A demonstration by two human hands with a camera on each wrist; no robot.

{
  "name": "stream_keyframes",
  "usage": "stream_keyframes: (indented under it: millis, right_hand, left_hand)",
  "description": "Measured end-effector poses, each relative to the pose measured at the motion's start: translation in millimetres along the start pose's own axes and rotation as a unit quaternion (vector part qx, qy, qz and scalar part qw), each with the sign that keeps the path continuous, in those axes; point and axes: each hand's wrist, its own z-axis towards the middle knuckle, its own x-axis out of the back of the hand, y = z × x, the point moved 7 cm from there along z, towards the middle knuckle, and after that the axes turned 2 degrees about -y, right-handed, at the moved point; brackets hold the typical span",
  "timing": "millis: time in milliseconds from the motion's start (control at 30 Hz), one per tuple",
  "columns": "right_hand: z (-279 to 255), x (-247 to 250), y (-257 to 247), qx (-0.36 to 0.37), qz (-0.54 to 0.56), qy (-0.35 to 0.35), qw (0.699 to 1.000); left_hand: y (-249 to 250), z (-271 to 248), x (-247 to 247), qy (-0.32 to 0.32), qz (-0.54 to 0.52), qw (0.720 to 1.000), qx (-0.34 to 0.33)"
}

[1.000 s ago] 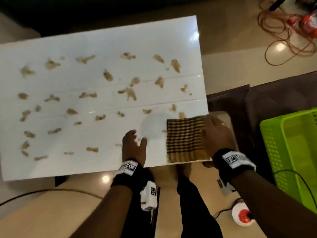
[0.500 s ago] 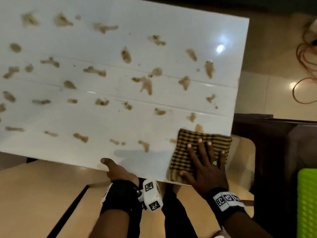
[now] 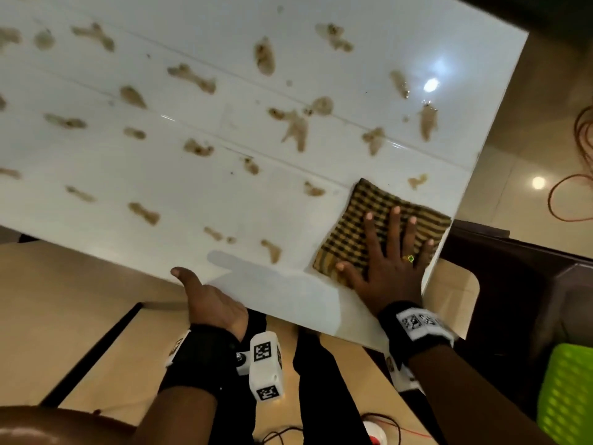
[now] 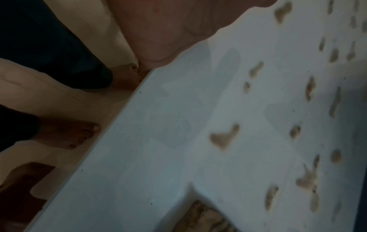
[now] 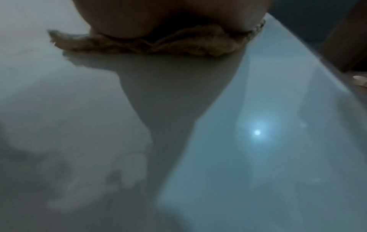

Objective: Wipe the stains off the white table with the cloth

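The white table (image 3: 192, 187) carries several brown stains (image 3: 293, 126) across most of its top. A yellow-and-black checked cloth (image 3: 362, 216) lies flat near the table's right near corner. My right hand (image 3: 391, 261) presses on it with straight, spread fingers; in the right wrist view the palm (image 5: 139, 18) sits on the cloth's bunched edge (image 5: 178, 42). My left hand (image 3: 211, 303) holds the table's near edge, thumb on top and the other fingers hidden below. The left wrist view shows its palm (image 4: 163, 31), stains (image 4: 224, 139) and a cloth corner (image 4: 200, 218).
A dark brown piece of furniture (image 3: 513, 284) stands just right of the table, with a green basket (image 3: 564, 396) nearer to me. A red cable (image 3: 564, 194) loops on the floor at far right. My bare feet (image 4: 69, 133) stand by the near edge.
My right hand went from the cloth's right side to flat on top and slid it away from the near edge over two stains. My left hand left the tabletop for the near edge.
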Motion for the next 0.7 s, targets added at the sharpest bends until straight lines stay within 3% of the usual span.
stream_keyframes:
  millis: [200,233,333,500,633,700]
  right_hand:
    - [-82.0,-42.5,-21.6,0.011,-0.002,-0.070,0.997]
    - [-79.0,-50.1,-26.6,0.061,-0.021,-0.084,0.994]
    - [-39.7,-31.3,-27.7,0.088,-0.039,-0.039,0.995]
    - [45.4,24.4,-22.3,0.036,-0.011,0.023,0.999]
    - [16.1,4.2,-39.3,0.062,-0.019,-0.007,0.998]
    - [-16.2,-18.6,-49.7,0.094,-0.034,-0.050,0.994]
  left_hand:
    - [6.1,0.3,13.7,-0.011,0.005,1.000,-0.017]
    - [-8.0,-4.2,30.5,0.008,-0.040,0.999,-0.023]
    - [-6.7,-4.9,12.3,-0.016,-0.025,0.999,-0.025]
    - [-1.3,-6.7,-3.5,-0.018,-0.016,0.999,-0.037]
    - [5.3,-1.2,11.5,0.054,-0.045,0.996,-0.051]
    - [3.9,5.8,17.4,0.090,-0.072,0.993,-0.025]
